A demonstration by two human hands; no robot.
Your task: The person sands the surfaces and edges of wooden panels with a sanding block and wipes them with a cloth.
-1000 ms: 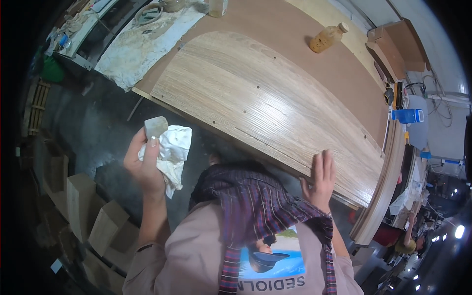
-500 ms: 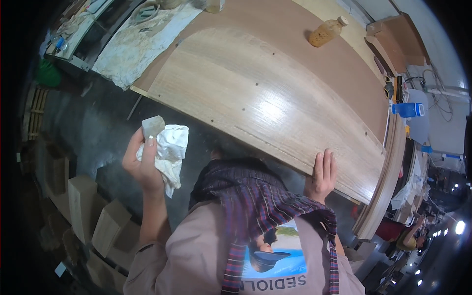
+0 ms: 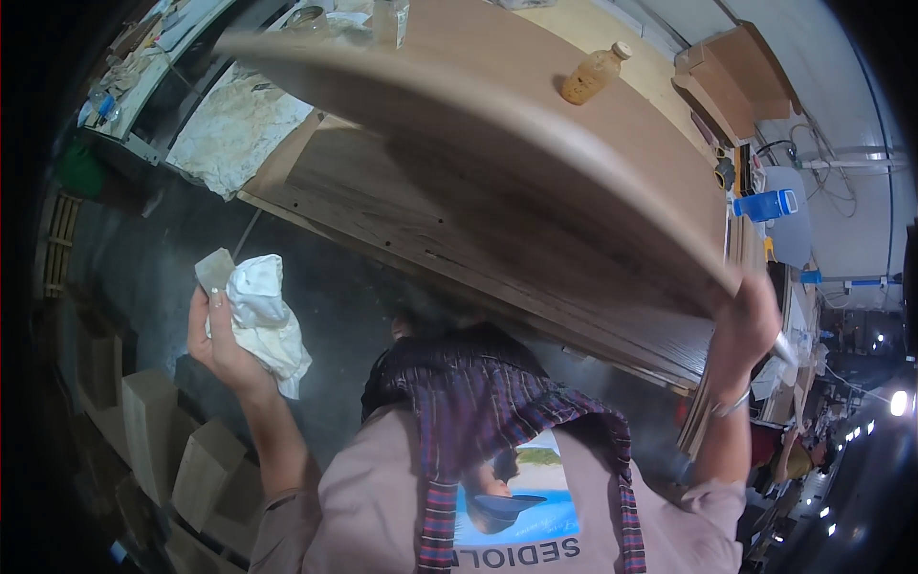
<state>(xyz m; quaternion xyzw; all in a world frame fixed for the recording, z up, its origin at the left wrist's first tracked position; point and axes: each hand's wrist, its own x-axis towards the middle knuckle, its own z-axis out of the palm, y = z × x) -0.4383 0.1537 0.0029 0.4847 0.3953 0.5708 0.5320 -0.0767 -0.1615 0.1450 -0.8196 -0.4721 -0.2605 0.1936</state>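
In my left hand (image 3: 222,330) I pinch a small grey block (image 3: 214,270) together with a crumpled white cloth (image 3: 263,316), held off the table's near side. My right hand (image 3: 748,320) is closed round the right end of a long wood panel (image 3: 535,134), its fingers partly hidden. That panel stands tilted up, its long raised edge smeared by motion. Under it lies another wood-grain panel (image 3: 382,206) with small holes and a groove near its front edge, mostly in shadow.
Beyond the raised panel stands a bottle of amber liquid (image 3: 593,75). A stained white cloth (image 3: 244,124) and glass jars (image 3: 390,21) are at the table's far left. On the right are a blue jug (image 3: 767,205) and a cardboard box (image 3: 736,81). Wooden pieces (image 3: 153,435) stand at lower left.
My right hand has gone from lying flat on the panel to gripping a panel's right end, further right and up. One panel is now tilted up. My left hand moved left with block and cloth.
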